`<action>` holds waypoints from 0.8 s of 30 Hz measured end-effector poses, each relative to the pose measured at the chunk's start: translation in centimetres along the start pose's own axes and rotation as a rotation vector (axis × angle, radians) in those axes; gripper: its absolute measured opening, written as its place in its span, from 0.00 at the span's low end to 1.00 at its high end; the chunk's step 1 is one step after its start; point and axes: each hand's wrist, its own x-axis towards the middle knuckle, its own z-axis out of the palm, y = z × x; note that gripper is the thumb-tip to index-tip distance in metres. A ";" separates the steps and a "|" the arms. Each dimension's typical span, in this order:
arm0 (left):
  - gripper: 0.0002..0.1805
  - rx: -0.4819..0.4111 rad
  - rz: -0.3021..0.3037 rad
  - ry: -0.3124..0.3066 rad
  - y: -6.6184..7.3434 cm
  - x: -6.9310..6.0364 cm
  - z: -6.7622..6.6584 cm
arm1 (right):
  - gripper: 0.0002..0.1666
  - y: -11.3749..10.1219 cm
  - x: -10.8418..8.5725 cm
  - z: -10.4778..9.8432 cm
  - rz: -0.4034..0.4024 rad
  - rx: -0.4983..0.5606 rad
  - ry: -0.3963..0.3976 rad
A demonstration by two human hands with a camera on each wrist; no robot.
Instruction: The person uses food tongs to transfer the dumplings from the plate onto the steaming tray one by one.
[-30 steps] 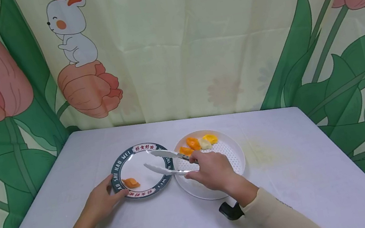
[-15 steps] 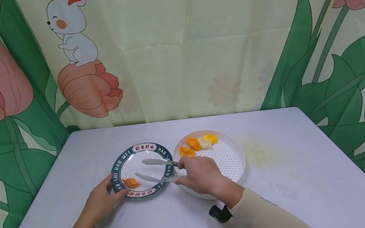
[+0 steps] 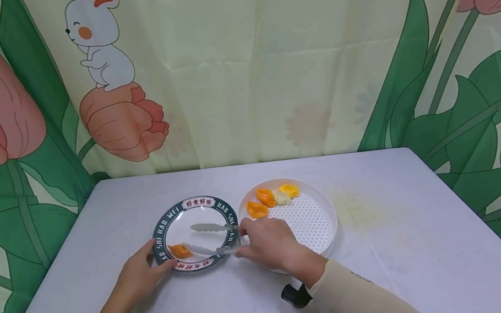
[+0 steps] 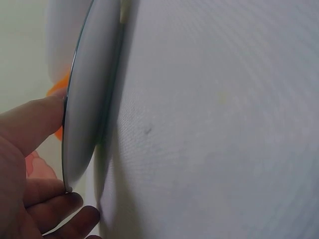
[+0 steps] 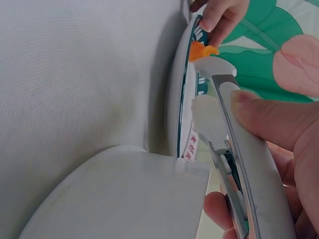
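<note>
My left hand (image 3: 139,275) grips the near-left rim of a plate (image 3: 159,234) with a dark patterned border, thumb over the edge and fingers under it in the left wrist view. On that plate, near the thumb, lies an orange dumpling-like piece (image 3: 180,251). My right hand (image 3: 273,242) holds metal tongs (image 3: 210,227) with pale tips, spread apart above the plate; the nearer tip is beside the orange piece. To the right, a white round dish (image 3: 326,216) with a dotted base holds several pieces, among them an orange one (image 3: 257,209) and a yellow one (image 3: 289,190).
A white cloth (image 3: 394,232) covers the table, with a faint yellowish stain (image 3: 352,208) right of the dish. Behind the table's back edge hangs a curtain (image 3: 225,71) printed with tulips and a rabbit. The two dishes stand side by side, very close together.
My right hand and the tongs have moved left and slightly down, from the white dish's side toward the orange piece. My left hand has stayed at the plate's rim.
</note>
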 end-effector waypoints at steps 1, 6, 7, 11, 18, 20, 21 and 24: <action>0.55 0.000 0.001 -0.001 0.0 0.0 0.0 | 0.24 0.0 0.0 0.0 -0.001 0.001 -0.001; 0.55 0.002 -0.001 -0.003 0.1 0.0 -0.1 | 0.25 -0.1 0.1 0.1 0.002 0.002 -0.005; 0.55 0.002 -0.001 -0.003 0.1 0.0 -0.1 | 0.25 -0.1 0.1 0.1 0.002 0.003 -0.005; 0.55 0.005 -0.003 -0.002 0.1 0.0 -0.1 | 0.25 -0.2 0.2 0.1 0.001 -0.002 -0.004; 0.55 0.011 -0.003 -0.004 0.2 -0.1 -0.1 | 0.22 -0.3 0.2 0.4 -0.004 -0.016 -0.003; 0.55 0.013 0.000 -0.004 0.2 -0.2 -0.1 | 0.21 -0.4 0.2 0.4 -0.006 -0.019 -0.005; 0.55 0.013 0.002 -0.003 0.2 -0.2 -0.1 | 0.21 -0.4 0.2 0.4 -0.009 -0.018 -0.005; 0.55 0.013 0.005 -0.002 0.1 -0.1 -0.1 | 0.20 -0.5 0.2 0.5 -0.015 -0.016 -0.006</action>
